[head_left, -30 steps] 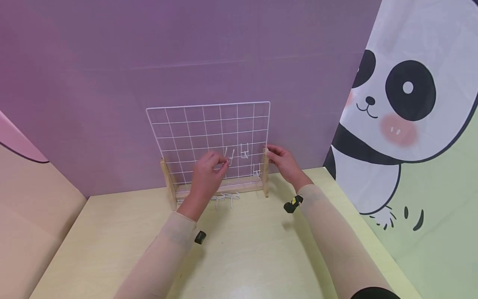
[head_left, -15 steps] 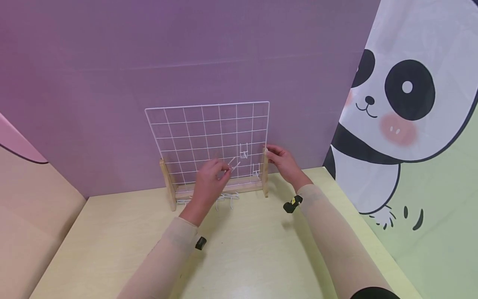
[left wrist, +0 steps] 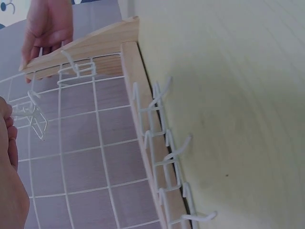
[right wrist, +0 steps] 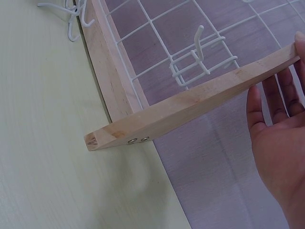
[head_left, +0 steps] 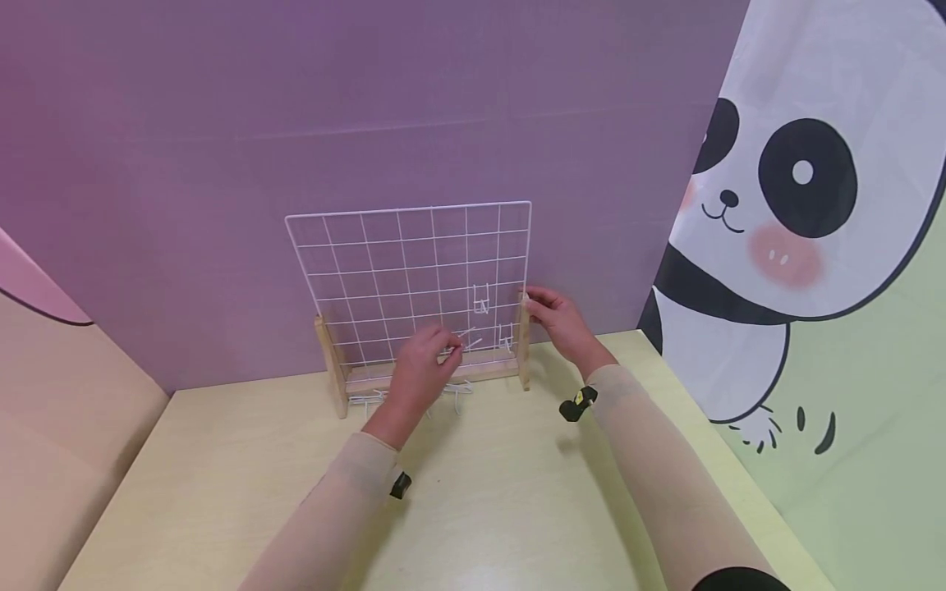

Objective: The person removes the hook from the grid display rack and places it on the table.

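A white square wire grid panel (head_left: 414, 279) stands upright in a pale wooden base frame (head_left: 436, 373) at the back of the pale yellow bench (head_left: 473, 492), against a purple wall (head_left: 369, 107). The left hand (head_left: 421, 369) pinches a small white wire hook (head_left: 467, 338) just in front of the grid's lower rows; the hook looks free of the wires, though the view is too small to be sure. The right hand (head_left: 557, 318) grips the top of the frame's right wooden post (head_left: 524, 345). Two white hooks (head_left: 481, 300) hang on the grid near that post. More loose white hooks (left wrist: 167, 143) lie on the bench along the base.
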`<state>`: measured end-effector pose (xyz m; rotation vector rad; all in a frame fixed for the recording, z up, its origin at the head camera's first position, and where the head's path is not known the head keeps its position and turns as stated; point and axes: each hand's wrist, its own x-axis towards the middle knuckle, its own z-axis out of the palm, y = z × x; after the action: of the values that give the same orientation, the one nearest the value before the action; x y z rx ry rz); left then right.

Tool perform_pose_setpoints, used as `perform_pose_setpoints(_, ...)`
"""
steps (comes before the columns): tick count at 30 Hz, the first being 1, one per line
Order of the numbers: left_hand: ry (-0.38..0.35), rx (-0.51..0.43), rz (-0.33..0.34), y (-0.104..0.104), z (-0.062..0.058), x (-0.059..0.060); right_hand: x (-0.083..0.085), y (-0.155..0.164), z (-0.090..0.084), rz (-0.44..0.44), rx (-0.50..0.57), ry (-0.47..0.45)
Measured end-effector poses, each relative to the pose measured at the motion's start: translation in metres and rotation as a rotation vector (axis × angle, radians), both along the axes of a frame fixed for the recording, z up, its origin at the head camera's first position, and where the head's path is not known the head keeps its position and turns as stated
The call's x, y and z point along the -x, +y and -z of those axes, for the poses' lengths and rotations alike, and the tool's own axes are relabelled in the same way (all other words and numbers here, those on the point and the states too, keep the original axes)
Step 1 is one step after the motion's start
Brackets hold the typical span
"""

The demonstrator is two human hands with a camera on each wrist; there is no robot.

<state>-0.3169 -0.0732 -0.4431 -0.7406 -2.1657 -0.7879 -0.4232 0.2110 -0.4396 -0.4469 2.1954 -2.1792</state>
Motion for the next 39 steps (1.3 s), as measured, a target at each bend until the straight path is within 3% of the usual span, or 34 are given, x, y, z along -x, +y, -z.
perform_pose_setpoints(15,-0.051,0.107,-0.003,0.010,0.016,0.005,-0.001,0.000,-0.001,-0.007,-0.007,-0.003)
perform_pose_setpoints(39,-0.114,0.169,0.066,0.027,0.035,0.014,0.000,-0.001,-0.002,-0.005,0.011,-0.012)
